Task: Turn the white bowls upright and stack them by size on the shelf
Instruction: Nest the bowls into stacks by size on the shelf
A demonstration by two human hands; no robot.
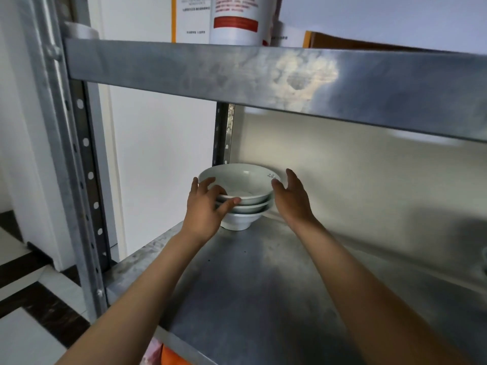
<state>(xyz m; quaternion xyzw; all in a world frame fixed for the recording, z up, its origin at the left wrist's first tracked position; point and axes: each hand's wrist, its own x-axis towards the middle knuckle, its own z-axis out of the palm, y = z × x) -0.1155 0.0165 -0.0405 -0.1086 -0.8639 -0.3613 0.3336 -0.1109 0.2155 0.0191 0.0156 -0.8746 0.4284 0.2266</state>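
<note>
At frame centre, your left hand [207, 206] curls its grip around the rims of the upright, nested white ceramic bowls [241, 196] on the grey metal shelf [263, 280], steadying them, while your right hand [291, 196] flanks them, fingers straight.

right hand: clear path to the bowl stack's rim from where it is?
Probably yes. The right hand is open beside the stack of white bowls, thumb near the top rim, nothing between them. The left hand holds the opposite side, out of its way.
</note>
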